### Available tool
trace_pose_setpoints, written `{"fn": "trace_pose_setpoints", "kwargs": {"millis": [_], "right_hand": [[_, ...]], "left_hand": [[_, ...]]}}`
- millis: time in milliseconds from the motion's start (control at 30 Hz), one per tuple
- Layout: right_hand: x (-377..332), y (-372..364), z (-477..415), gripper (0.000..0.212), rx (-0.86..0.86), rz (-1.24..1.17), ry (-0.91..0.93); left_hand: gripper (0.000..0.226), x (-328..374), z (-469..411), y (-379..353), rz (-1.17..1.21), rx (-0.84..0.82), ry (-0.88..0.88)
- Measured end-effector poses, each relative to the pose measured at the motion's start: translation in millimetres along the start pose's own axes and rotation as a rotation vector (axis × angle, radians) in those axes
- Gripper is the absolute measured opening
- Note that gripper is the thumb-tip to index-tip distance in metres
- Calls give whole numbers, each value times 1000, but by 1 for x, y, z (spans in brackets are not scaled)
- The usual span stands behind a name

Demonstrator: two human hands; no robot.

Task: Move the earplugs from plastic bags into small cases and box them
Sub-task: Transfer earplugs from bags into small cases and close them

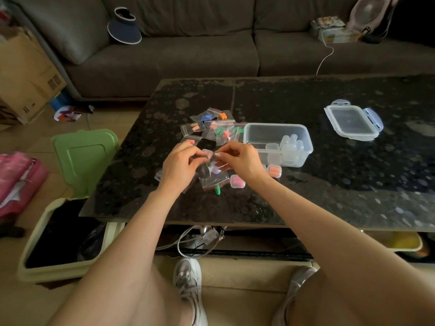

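My left hand (180, 164) and my right hand (240, 160) meet above the dark table, and both pinch a small clear plastic bag (210, 164) with a green earplug showing in it. A loose green earplug (217, 189) lies on emptied bags (213, 181) just below. A pile of bagged earplugs (215, 128) in orange, blue, green and pink sits behind my hands. A clear plastic box (279, 143) holding several empty small cases stands to the right. Two filled cases, orange (273, 171) and pink (237, 181), rest beside my right hand.
The box lid (353, 122) lies at the far right of the black stone table (329, 184). A bin with an open green lid (82, 158) stands at the table's left. A grey sofa (188, 43) runs behind. My knees and shoes are below the table edge.
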State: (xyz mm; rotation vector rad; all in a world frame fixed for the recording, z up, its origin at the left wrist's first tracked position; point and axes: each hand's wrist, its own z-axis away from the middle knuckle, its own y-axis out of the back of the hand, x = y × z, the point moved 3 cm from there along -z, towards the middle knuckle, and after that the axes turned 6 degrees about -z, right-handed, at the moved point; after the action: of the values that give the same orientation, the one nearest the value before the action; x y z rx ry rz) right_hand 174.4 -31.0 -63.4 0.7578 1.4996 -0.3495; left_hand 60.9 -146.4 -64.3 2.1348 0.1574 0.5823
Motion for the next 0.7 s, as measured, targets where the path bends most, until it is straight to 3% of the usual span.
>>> {"fn": "trace_pose_setpoints", "kwargs": {"millis": [67,167,300,400,600,700], "right_hand": [[0,-1,1,11,25,56,-7],[4,-2,3,15,44,410,-55],[10,-17,18,39,-206,801,-108],[11,-27,25,45,-253,945,-63],[8,-30,25,19,-206,828,-22],[8,-21,16,10,-162,438,-216]], "left_hand": [[6,-7,0,4,52,16,96],[9,-21,2,5,110,10,302],[12,-28,4,0,144,-24,430],[16,-29,4,-3,157,-63,484],[15,-30,5,-6,322,-87,649],[12,-31,6,-3,497,-41,777]]}}
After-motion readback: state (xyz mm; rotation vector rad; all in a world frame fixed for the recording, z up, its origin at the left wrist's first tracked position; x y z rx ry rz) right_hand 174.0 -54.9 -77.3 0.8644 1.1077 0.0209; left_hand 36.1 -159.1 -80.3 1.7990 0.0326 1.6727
